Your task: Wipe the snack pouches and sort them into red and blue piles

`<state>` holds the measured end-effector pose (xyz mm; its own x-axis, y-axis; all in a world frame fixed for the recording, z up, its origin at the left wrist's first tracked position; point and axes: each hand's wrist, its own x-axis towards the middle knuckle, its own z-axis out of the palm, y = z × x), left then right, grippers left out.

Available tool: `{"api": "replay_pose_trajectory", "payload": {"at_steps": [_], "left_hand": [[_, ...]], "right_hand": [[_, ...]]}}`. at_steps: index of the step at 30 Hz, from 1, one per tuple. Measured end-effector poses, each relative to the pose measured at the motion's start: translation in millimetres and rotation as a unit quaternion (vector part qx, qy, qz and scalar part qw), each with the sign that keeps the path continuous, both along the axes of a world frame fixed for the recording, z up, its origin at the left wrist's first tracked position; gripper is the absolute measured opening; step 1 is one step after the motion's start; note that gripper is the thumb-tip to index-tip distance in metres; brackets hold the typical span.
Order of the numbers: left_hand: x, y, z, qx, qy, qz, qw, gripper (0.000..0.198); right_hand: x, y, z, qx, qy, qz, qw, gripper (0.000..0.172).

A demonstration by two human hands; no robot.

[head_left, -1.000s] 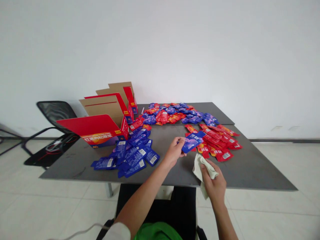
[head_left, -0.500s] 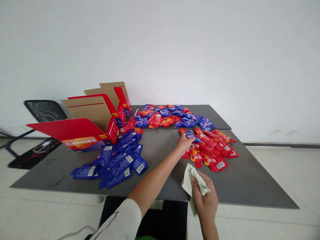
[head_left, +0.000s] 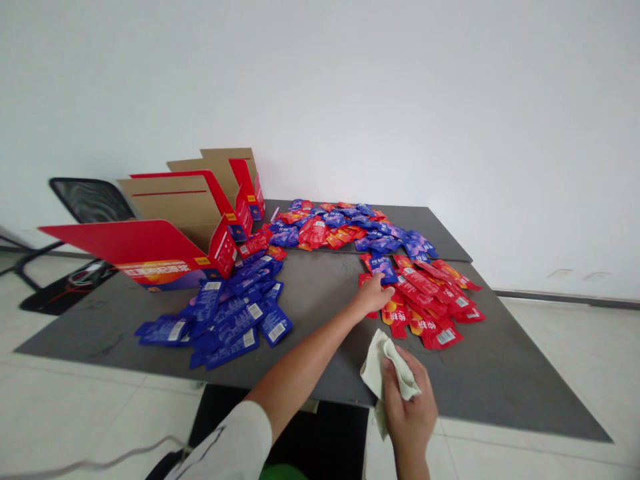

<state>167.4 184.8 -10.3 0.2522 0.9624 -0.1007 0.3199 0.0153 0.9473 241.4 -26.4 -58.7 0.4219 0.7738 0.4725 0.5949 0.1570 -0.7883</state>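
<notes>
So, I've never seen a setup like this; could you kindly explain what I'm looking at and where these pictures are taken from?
There's no machine here: these are a person's own bare hands, filmed by one camera worn on their head, looking forward and down. On the dark grey table lie blue sachets, red sachets and a mixed heap of both colours, beside an open red cardboard carton. The left hand touches a blue sachet lying at the red pile, while the right hand holds a pale cloth.
</notes>
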Motion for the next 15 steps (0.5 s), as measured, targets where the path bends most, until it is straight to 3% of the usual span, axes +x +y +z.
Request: {"api": "replay_pose_trajectory", "payload": {"at_steps": [3, 5, 9, 15], "left_hand": [[-1.0, 2.2, 11.6, 0.086, 0.090, -0.005, 0.992, 0.019], [0.8, 7.5, 19.6, 0.132, 0.139, -0.002, 0.982, 0.017], [10.6, 22.5, 30.2, 0.165, 0.209, 0.009, 0.964, 0.037], [28.4, 47.5, 32.2, 0.119, 0.216, -0.003, 0.969, 0.057]], "right_hand": [[1.1, 0.3, -1.8, 0.002, -0.002, 0.003, 1.000, 0.045], [1.6, 0.4, -2.8, 0.007, -0.002, 0.005, 1.000, 0.046], [2.1, 0.4, -4.4, 0.010, 0.000, 0.006, 1.000, 0.046], [1.6, 0.2, -3.6, 0.025, -0.006, 0.012, 1.000, 0.042]]}}
